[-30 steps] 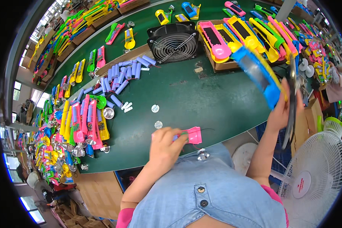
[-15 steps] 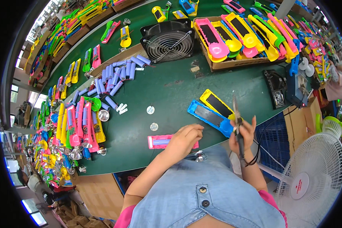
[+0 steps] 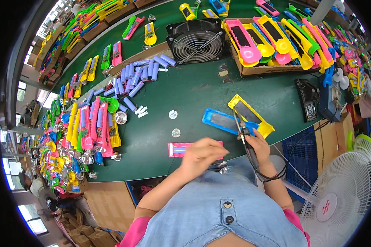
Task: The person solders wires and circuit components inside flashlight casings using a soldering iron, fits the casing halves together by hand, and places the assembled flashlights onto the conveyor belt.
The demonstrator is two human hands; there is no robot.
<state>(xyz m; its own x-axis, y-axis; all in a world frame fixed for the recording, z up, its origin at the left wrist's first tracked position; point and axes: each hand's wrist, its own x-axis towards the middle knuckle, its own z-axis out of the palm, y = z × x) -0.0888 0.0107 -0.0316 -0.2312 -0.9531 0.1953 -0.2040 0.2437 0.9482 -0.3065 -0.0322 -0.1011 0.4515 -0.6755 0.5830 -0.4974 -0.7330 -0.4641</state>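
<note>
My right hand (image 3: 257, 149) is closed round a soldering iron (image 3: 246, 142), its metal tip raised over the blue plastic casing (image 3: 222, 120) and its dark cable trailing past my wrist. Close to the table's front edge lies a pink casing (image 3: 177, 145) with a purple cylindrical battery (image 3: 179, 150) in it. Above this casing is my left hand (image 3: 203, 155), fingertips pinched together; what they hold, if anything, is too small to make out. The hand hides much of the pink casing. A yellow casing (image 3: 251, 113) lies partly beneath the blue one. A small round reflector (image 3: 224, 167) sits at the edge near my apron.
Purple batteries (image 3: 132, 78) lie heaped at left, beside pink and yellow casings (image 3: 99, 123) with reflectors. A black fan (image 3: 200, 47) stands at the back, near a carton (image 3: 251, 71) of coloured casings. A blue box-shaped unit (image 3: 330, 101) is at right; a white fan (image 3: 338, 193) stands below it.
The soldering iron and right hand have swung left and lower, over the blue casing. My left hand has lifted slightly off the pink casing. The blue casing has turned a little; the whole view has shifted.
</note>
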